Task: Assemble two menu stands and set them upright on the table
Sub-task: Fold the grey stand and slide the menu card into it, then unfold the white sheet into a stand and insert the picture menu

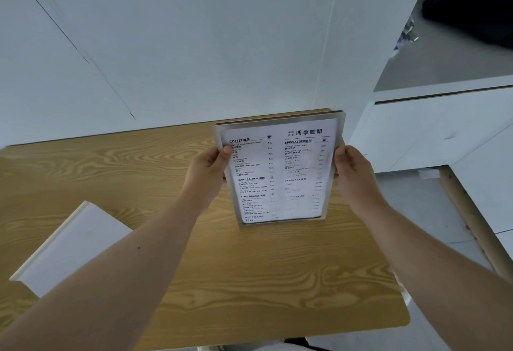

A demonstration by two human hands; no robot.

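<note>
fingers: left hand (206,169) grips the left edge of the menu stand (279,169), thumb laid over the front of the frame, the other fingers hidden behind it. right hand (351,169) grips the right edge the same way, thumb at the frame's rim, the rest curled behind. both hands closed on that one stand.

menu stand: one in hand. silver-grey frame around a clear panel, one printed white sheet inside, two columns of text, headings "coffee", "fruit drinks", "cold drinks" on the left column and "special", "green tea" on the right. the stand is held near upright, top tipped slightly away, over the far right part of the surface (249,267). cannot tell whether its lower edge touches the wood or sits just above it.

second piece: one white flat panel (75,242) with a raised rim lies on the near left of the surface, well apart from the held stand, partly covered by the left forearm.

surface: one table, light wood grain, rounded near-right corner. white wall behind it; white cabinet (433,128) to the right; grey floor beside that.

count: two hands, one framed stand, one loose white panel.
</note>
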